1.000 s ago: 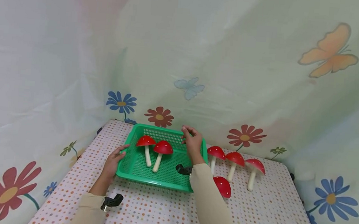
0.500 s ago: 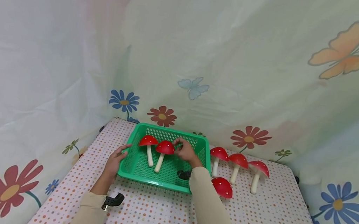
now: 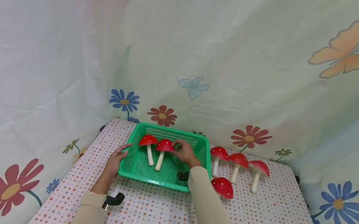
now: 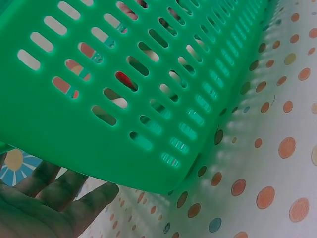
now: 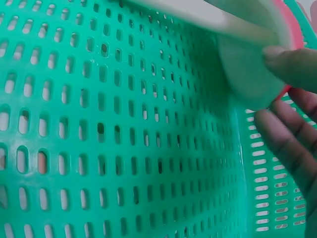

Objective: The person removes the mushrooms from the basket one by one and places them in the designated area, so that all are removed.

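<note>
Table, pale dotted covering | left of centre: green basket, perforated, open side up | right of basket, in a row: left mushroom, middle mushroom, right mushroom, red caps toward the far edge | nearer the wearer: fourth mushroom, stem largely hidden by a sleeve

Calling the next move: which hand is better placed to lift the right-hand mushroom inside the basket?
Probably the right hand: it pinches that mushroom by its cap; the left hand is outside the basket, at its left side.
</note>
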A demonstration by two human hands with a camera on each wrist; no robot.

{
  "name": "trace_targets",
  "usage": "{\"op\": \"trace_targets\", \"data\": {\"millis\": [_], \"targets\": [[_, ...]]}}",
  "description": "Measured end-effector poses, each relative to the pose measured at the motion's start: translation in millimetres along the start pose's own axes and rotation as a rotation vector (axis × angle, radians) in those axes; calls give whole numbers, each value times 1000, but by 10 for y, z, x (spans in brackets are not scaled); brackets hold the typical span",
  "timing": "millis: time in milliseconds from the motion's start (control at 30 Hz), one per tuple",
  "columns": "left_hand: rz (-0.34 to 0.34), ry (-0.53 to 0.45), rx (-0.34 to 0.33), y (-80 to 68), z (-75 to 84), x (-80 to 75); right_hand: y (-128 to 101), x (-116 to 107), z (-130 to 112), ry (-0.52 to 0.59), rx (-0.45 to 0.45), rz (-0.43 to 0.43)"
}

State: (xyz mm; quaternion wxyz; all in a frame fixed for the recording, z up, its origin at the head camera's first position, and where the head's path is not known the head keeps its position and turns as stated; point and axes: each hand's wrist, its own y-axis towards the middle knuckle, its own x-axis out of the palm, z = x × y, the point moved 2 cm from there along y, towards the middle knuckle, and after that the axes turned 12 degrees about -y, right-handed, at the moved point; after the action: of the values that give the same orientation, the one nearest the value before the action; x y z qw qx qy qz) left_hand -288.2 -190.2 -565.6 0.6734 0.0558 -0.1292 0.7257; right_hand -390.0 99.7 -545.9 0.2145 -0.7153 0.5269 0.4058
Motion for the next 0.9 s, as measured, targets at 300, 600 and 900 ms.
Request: {"op": "trace_targets", "data": {"millis": [300,600,900], "targets": [[5,-12,11,-2,40,-3,16,-69,-57,-95,42,121],[14,-9,12,-23,47,-2,1,-95,-88,-72,143,221],[5,-24,-1,-16,12,19,-58,-228,-144,-33,114,426]]}}
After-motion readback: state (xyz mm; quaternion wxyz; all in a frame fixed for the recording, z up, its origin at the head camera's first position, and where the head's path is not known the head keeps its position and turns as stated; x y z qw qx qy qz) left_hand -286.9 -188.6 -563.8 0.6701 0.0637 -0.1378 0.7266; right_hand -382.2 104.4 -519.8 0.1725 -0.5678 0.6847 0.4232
